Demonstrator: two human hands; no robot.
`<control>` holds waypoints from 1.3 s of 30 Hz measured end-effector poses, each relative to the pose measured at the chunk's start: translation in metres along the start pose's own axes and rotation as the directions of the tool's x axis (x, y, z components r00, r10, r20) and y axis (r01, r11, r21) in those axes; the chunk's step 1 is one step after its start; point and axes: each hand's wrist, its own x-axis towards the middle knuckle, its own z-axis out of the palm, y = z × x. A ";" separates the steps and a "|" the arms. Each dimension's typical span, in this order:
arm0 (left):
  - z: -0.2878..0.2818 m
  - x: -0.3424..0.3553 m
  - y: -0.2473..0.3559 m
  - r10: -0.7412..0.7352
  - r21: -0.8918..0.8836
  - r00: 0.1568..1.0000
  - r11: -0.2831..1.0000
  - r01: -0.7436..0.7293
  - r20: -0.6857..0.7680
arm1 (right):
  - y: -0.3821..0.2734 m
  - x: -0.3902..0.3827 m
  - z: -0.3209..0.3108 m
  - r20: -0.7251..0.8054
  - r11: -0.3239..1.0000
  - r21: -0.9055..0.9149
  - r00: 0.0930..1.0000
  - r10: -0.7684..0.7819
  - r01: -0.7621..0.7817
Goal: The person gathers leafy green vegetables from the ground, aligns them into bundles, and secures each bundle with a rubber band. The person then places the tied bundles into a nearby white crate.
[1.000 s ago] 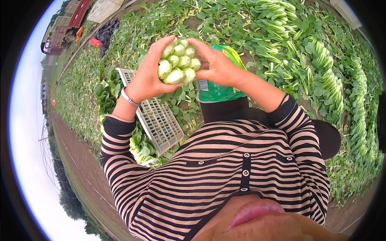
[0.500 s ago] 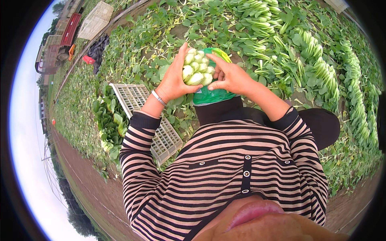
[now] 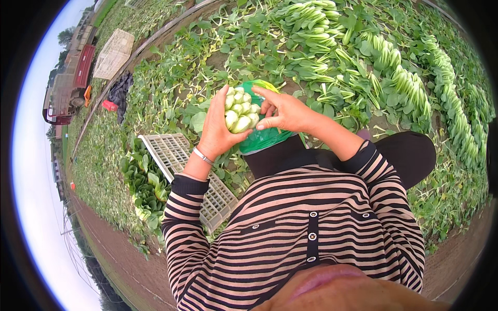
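A bunch of bok choy (image 3: 240, 110), its pale green stem ends packed together and facing up, is gripped by my left hand (image 3: 217, 127), thumb and fingers wrapped round its left side. My right hand (image 3: 285, 111) is at the bunch's right edge, index finger and thumb spread apart and the other fingers curled in. I cannot tell whether its fingertips touch the stems. Under the bunch, a green plastic bag (image 3: 267, 139) lies over my lap, with a yellow-green strip at its far edge. The leafy end of the bunch is hidden.
A beige plastic crate (image 3: 220, 205) stands close on my left, with leafy bok choy (image 3: 148, 184) beside it. Rows of cut bok choy (image 3: 410, 93) lie at the right. Far left are another crate (image 3: 114, 54), a dark cloth (image 3: 122, 93) and a red truck (image 3: 83, 67).
The whole view has shifted, so the bunch and both hands appear lower and further left. My left hand keeps its hold, and the right hand stays beside the stems with fingers apart.
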 end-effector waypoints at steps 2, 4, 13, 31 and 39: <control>0.000 -0.004 0.004 -0.013 0.036 1.000 0.999 0.013 -0.014 | -0.012 -0.020 -0.031 -0.139 0.999 -0.035 0.990 -0.033 0.028; 0.004 -0.005 -0.003 0.018 0.027 1.000 0.999 -0.017 -0.021 | -0.017 -0.055 -0.074 -0.355 0.990 0.097 0.933 -0.059 0.100; 0.005 -0.014 -0.012 -0.034 -0.071 0.999 0.997 0.035 0.020 | 0.017 -0.370 -0.184 -0.993 0.979 0.113 -0.002 0.114 -0.168; 0.004 -0.009 0.019 -0.038 0.012 0.998 0.999 0.038 0.044 | 0.340 -0.544 0.052 -0.593 0.523 0.804 -0.438 0.675 -0.284; 0.004 -0.006 0.021 -0.054 0.065 0.997 0.997 0.050 0.063 | 0.339 -0.460 -0.075 -0.666 0.694 0.712 -0.417 0.618 -0.108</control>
